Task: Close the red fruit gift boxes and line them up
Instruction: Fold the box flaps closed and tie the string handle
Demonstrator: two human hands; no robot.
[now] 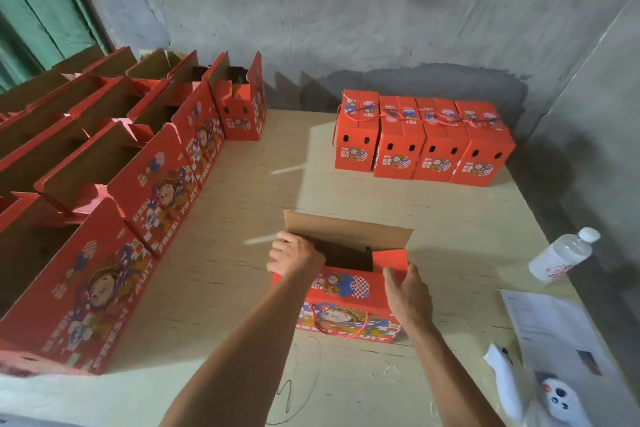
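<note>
Mid-close on open box (348, 302): left hand (294, 255) grips left end flap, right hand (407, 288) flat, fingers apart, on right flap (389, 258); next probably fold rear flap (346, 230) down.

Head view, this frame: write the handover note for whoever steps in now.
Left hand grips the left end of the open box in the table's middle; right hand lies flat, fingers straight, against its right end flap.
The box's far flap stands up and the top is not closed.
Done: four closed boxes in a row at the far side.
Left: close this box, add it to the row, then the open boxes along the left.
</note>
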